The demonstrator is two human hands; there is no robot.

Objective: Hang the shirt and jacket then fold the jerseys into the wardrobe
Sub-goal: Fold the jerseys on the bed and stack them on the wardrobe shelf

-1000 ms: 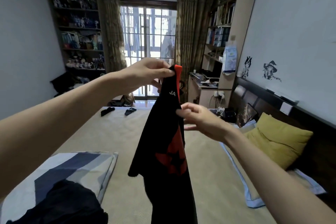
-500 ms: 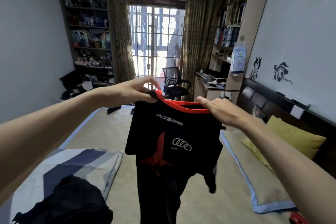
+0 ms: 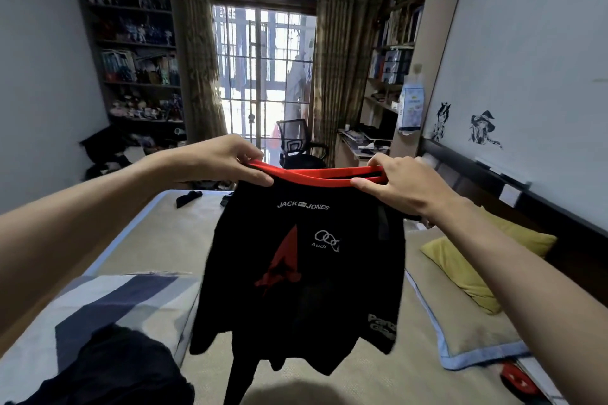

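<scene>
Up in the air over the bed, a black jersey hangs by its red collar, which is stretched left to right between both hands. Its long axis runs straight down, hem nearest the mattress, printed front facing the camera. The left hand pinches the collar's left end; the right hand grips its right end. The fabric looks thin and limp, with white lettering and a red star shape. A yellow pillow lies to the right.

Yellow pillow on bed; office chair
</scene>
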